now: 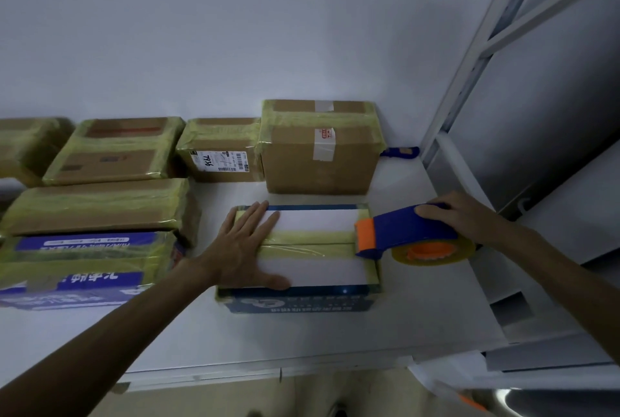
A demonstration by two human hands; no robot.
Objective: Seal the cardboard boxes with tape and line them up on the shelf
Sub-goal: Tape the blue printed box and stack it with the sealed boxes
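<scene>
a: what's the biggest thing here?
b: the white shelf (419,309), set against a pale wall. taped cardboard boxes sit on it. the back row ends on the right in a tall brown box (318,165), and a labelled box (219,158) touches that one's left side.
a: and the one being sealed?
b: the white-topped box (312,270) with blue sides. it stands near the shelf's front edge, just in front of the tall brown box and apart from it. a yellowish tape strip (312,244) runs along its top seam.
a: the tool?
b: a blue and orange tape dispenser (406,228) is at the box's right end, its orange nose on the strip. its tape roll (432,254) hangs past the box's edge.
a: hands?
b: the left hand (248,249) lies flat, fingers straight and spread, pressing the box's left end. the right hand (463,215) curls over the dispenser's top and grips it.
a: anything smaller?
b: a blue handle (401,151) lies by the wall, right of the tall brown box.
</scene>
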